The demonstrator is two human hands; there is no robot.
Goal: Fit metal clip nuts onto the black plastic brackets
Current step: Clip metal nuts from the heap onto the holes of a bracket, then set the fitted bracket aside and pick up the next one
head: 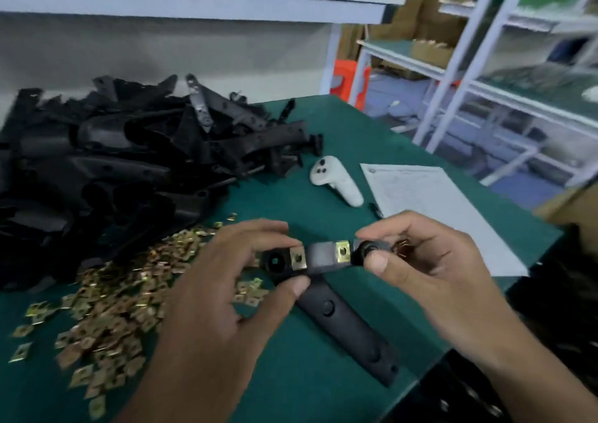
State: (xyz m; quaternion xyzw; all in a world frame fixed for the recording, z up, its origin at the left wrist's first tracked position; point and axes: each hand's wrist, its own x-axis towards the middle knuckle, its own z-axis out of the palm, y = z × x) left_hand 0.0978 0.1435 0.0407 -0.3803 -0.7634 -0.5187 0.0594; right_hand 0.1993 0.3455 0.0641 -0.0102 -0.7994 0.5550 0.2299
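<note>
A black plastic bracket (pixel 346 322) is held above the green table, its long stem pointing toward me. Two brass clip nuts sit on its crossbar, one on the left (pixel 298 258) and one on the right (pixel 343 251). My left hand (pixel 226 280) pinches the left end of the crossbar between thumb and fingers. The right end is pinched by my right hand (pixel 430 270), which also holds a few loose clip nuts (pixel 403 248) in the palm.
A heap of loose clip nuts (pixel 113 306) spreads over the table (pixel 323 374) at the left. Behind it lies a big pile of black brackets (pixel 129 163). A white controller (pixel 336 179) and a paper sheet (pixel 430 209) lie at the right. Shelving stands beyond.
</note>
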